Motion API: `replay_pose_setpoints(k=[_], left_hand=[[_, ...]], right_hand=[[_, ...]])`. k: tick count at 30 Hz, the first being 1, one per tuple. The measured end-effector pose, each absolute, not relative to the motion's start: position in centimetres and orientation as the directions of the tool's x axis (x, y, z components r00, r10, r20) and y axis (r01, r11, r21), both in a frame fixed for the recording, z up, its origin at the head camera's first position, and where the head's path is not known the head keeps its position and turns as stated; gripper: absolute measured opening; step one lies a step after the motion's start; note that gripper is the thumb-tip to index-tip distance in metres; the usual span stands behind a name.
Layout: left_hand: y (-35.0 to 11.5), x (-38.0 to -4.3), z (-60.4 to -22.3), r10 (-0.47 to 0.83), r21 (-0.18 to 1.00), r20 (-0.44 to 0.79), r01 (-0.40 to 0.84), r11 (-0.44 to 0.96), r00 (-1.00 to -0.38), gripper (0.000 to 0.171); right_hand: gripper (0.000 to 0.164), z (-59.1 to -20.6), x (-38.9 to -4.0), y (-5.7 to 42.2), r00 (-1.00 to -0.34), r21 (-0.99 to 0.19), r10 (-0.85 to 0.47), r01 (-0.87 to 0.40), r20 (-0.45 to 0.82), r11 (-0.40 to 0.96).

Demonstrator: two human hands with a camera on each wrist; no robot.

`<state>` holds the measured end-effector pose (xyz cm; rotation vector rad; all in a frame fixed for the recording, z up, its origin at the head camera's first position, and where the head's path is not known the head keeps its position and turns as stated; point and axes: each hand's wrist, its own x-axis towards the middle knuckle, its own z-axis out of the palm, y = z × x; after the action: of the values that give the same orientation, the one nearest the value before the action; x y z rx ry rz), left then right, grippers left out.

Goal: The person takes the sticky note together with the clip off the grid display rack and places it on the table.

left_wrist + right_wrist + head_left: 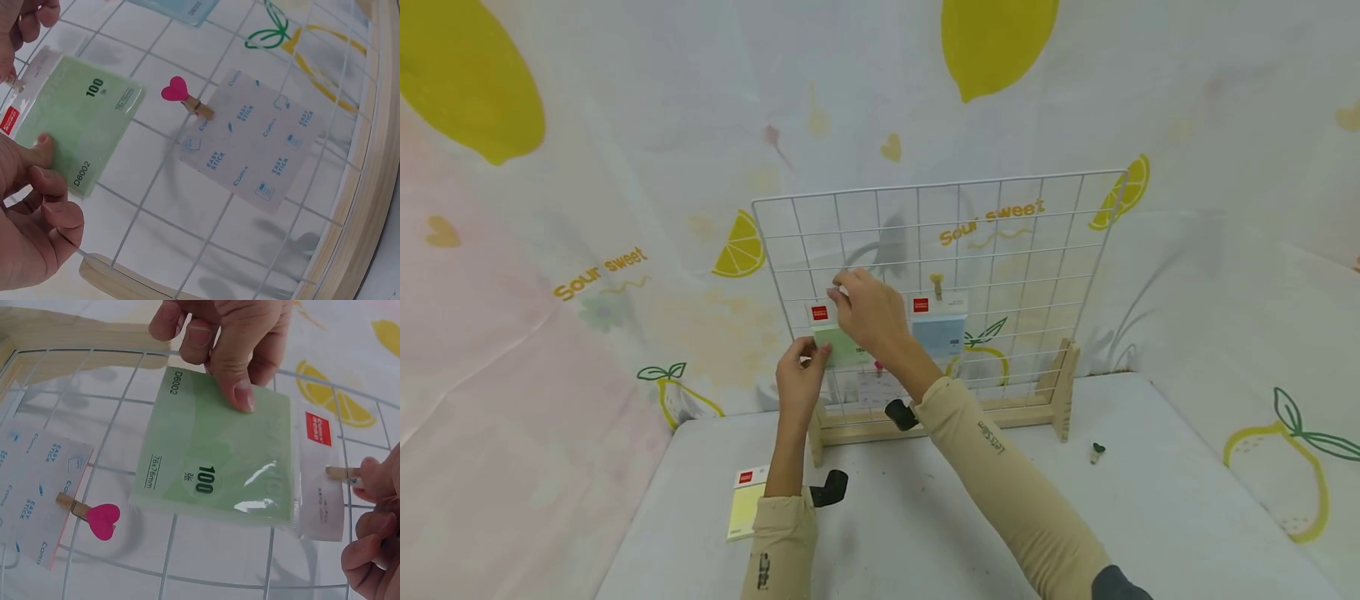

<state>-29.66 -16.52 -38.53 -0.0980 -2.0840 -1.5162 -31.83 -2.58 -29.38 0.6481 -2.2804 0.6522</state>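
Green sticky-note pack (842,348), in the head view, sits against a wire grid (917,187) between two hands: the left hand (801,375) holds its lower left edge, and the right hand (874,315) is above, at its header. Just right of the right hand's grip, a blue pack (937,336) is fixed to the grid by a yellow-topped clip (937,282). Nearer the person than the left grip, a yellow pack (745,510) lies on the table (880,517), partly behind the sleeve. A green-topped clip (1097,452) lies well to the right of both grips.

In the left wrist view, the left thumb presses the green face, pinching the pack against fingers partly hidden. Right of that grip, a white printed sheet (256,144) hangs under a pink heart clip (174,89).

In the right wrist view, the right hand's fingertips pinch a wooden clip (337,473) at the header; whether it bites the wire, I cannot tell.
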Motion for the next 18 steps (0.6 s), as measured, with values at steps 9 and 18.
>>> replay_pose_setpoints(k=[9, 18], left_hand=[[-16.49, -29.42, -38.38, -0.299, 0.879, 0.457, 0.374, 0.296, -0.837, 0.014], [-16.65, -28.87, -38.19, -0.295, 0.882, 0.461, 0.396, 0.257, -0.837, 0.014]], right_hand=[[0.010, -28.76, -31.80, -2.69, -0.642, -0.304, -0.231, -0.609, 0.731, 0.732], [0.005, -28.62, -31.85, -2.43, -0.638, -0.446, -0.106, -0.637, 0.763, 0.629]])
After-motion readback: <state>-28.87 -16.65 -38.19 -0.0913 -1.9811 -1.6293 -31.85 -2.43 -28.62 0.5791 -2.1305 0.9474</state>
